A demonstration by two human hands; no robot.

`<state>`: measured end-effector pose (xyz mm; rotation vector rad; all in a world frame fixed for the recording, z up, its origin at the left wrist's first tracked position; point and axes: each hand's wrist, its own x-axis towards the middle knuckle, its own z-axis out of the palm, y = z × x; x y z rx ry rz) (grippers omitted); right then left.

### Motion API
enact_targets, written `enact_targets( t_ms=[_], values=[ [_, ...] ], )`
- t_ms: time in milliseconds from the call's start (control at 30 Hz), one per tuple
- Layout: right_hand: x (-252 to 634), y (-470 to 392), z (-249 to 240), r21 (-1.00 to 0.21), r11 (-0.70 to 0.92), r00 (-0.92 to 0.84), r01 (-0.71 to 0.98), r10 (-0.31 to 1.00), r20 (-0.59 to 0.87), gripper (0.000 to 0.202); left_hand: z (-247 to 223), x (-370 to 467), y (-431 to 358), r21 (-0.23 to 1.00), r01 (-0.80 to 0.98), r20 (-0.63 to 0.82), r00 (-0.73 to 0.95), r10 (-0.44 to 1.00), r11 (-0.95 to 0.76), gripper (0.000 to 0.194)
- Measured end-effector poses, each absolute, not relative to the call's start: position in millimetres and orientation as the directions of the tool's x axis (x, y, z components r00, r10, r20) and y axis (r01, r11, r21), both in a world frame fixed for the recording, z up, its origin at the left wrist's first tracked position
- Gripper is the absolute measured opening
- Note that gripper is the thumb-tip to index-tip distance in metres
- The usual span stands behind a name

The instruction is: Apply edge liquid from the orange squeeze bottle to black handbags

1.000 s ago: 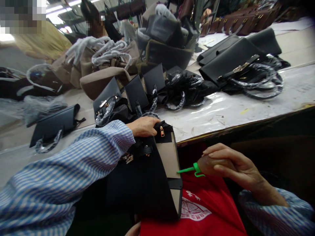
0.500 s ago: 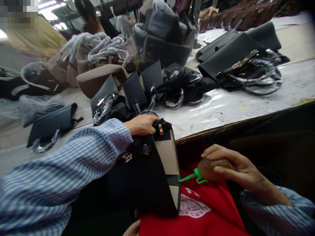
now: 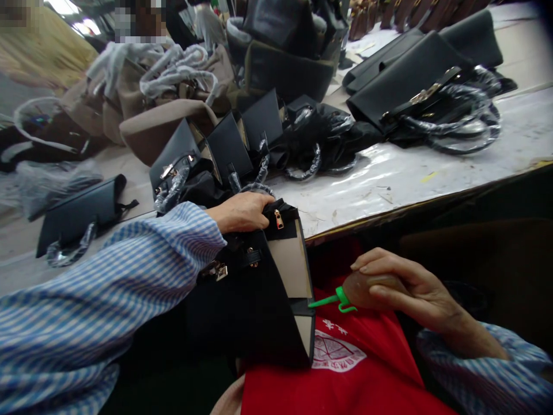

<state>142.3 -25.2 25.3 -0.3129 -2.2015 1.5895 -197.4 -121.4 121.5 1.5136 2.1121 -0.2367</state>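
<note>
A black handbag (image 3: 250, 311) rests against the table edge and my lap, its beige-lined side flap facing right. My left hand (image 3: 244, 212) grips the bag's upper edge beside a gold zipper pull (image 3: 279, 219); the fingertips are partly hidden. In my right hand (image 3: 406, 288) is a brownish glue bottle (image 3: 374, 289) with a green nozzle (image 3: 326, 301), fingers wrapped round it. The nozzle's tip is at the right edge of the bag's side, by a dark strip across the beige lining. Gold hardware (image 3: 220, 271) shows on the bag's front.
Along the white-covered table (image 3: 345, 199) lie several black bags (image 3: 228, 147) with plastic-wrapped handles. Brown bags (image 3: 168, 132) are heaped behind, and a stack of black bags (image 3: 415, 80) lies at right. A red apron (image 3: 380, 369) covers my lap. A person in yellow (image 3: 47, 46) is at far left.
The camera view has shifted slightly, so the table items sit higher. The nozzle tip has moved slightly up along the bag's edge onto the dark strip. Both hands keep their hold.
</note>
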Motion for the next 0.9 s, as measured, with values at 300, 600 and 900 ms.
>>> enact_targets(
  t_ms=[300,600,900],
  values=[
    [142.4,-25.0,31.2,-0.913,0.404,-0.905,-0.062,0.363,0.222,0.014,121.6,-196.5,-121.3,0.13,0.931,-0.498,-0.238,0.834,0.342,0.04],
    [129.4,-21.7,33.9,-0.909,0.416,-0.918,-0.001,0.36,0.166,0.008,121.7,-194.8,-122.7,0.043,0.944,-0.452,-0.274,0.849,0.328,0.035],
    [130.7,-23.7,27.6,-0.923,0.382,-0.884,0.044,0.445,0.142,0.01,124.1,-191.2,-124.1,-0.024,0.939,-0.431,-0.318,0.845,0.342,0.039]
  ],
)
